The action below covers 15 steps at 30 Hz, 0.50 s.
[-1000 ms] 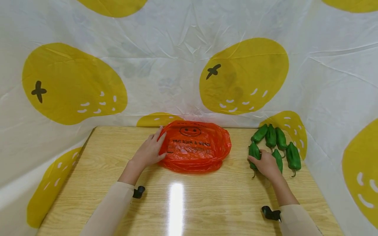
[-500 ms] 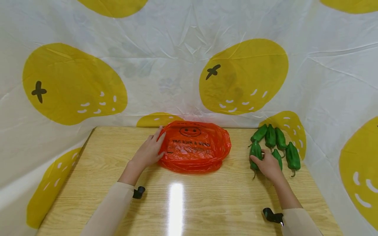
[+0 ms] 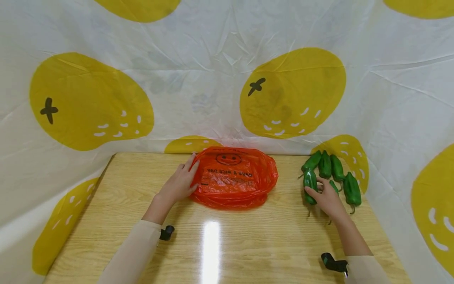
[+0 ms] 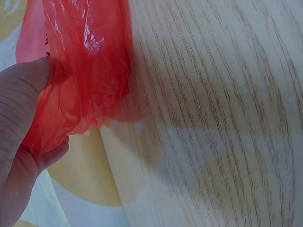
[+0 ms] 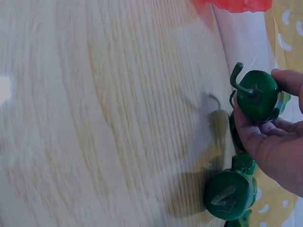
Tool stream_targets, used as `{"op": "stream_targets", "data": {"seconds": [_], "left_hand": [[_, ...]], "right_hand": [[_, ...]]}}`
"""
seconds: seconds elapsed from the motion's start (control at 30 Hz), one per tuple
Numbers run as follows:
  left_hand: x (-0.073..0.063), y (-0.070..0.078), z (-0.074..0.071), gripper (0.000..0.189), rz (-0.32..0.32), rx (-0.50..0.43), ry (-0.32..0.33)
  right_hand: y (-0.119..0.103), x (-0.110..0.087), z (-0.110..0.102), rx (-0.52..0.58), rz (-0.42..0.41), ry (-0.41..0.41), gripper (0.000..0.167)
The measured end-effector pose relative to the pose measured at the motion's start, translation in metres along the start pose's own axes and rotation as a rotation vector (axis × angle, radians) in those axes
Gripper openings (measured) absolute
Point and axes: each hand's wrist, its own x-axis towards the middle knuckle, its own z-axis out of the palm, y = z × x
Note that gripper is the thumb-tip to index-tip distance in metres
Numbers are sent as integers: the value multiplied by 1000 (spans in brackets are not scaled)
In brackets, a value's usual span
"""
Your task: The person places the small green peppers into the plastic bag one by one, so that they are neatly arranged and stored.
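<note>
We see a white cloth (image 3: pixel 198 39) printed with yellow fruit shapes (image 3: pixel 292 94), hanging behind and to both sides of a pale wood-grain table (image 3: pixel 255 244). Near the table's far edge we find a red plastic bag (image 3: pixel 230 187), crumpled, with black lettering (image 3: pixel 230 172) and a smiling face (image 3: pixel 228 158) showing. From below, 2 cream sleeves (image 3: pixel 131 252) reach in. We see the left hand (image 3: pixel 179 182) at the bag's left side, its thumb and a finger pinching the thin plastic. Toward the table's right end, the right hand (image 3: pixel 328 197) grips 1 green pepper (image 3: pixel 309 183) between thumb and fingers, clear of the tabletop, its shadow (image 5: pixel 219 132) falling apart from it. About that hand we count 5 other green peppers (image 3: pixel 325 165): 3 side by side near the cloth, 1 farther right and 1 partly hidden by the hand. We also make out a small black device (image 3: pixel 166 233) near each wrist. Last comes the held pepper's curved stem (image 5: pixel 239 78).
</note>
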Motion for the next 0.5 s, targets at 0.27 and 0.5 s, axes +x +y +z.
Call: {"op": "stream_targets", "data": {"seconds": [0.27,0.5], "left_hand": [[0,1,-1,88,2,-2,11],[-2,1,-1,89,-10,-24,-1]], "right_hand": [[-6,-3,-12,29,-10,-37,84],[-10,-2,-25,54,-7,-111,89]]}}
